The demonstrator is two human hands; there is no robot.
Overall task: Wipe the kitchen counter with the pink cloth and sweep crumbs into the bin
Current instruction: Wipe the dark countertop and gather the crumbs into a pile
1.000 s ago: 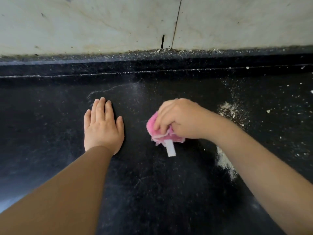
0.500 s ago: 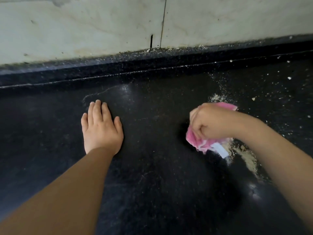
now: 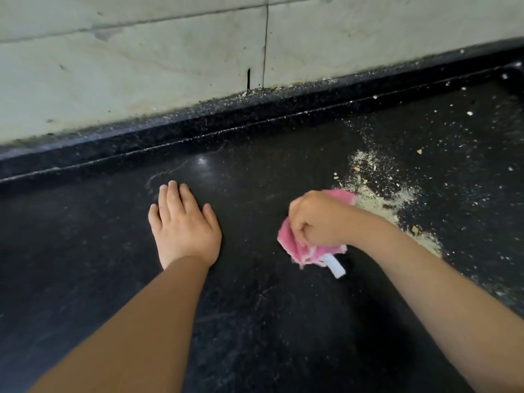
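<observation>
My right hand [image 3: 319, 218] grips a bunched pink cloth [image 3: 295, 245] against the black counter [image 3: 255, 321]; a white tag [image 3: 336, 266] sticks out below the fist. Just right of the cloth lies a pale heap of crumbs [image 3: 380, 199], partly hidden by my forearm. My left hand [image 3: 184, 224] rests flat on the counter to the left, fingers straight and together. No bin is in view.
Loose white crumbs [image 3: 467, 154] are scattered over the counter's right side. A raised black ledge [image 3: 198, 131] runs along the back under a pale tiled wall [image 3: 141, 66], with grit in the joint.
My right hand swept the cloth rightward from the counter's middle to the crumb heap, then edged slightly back left. The left hand has stayed flat in place.
</observation>
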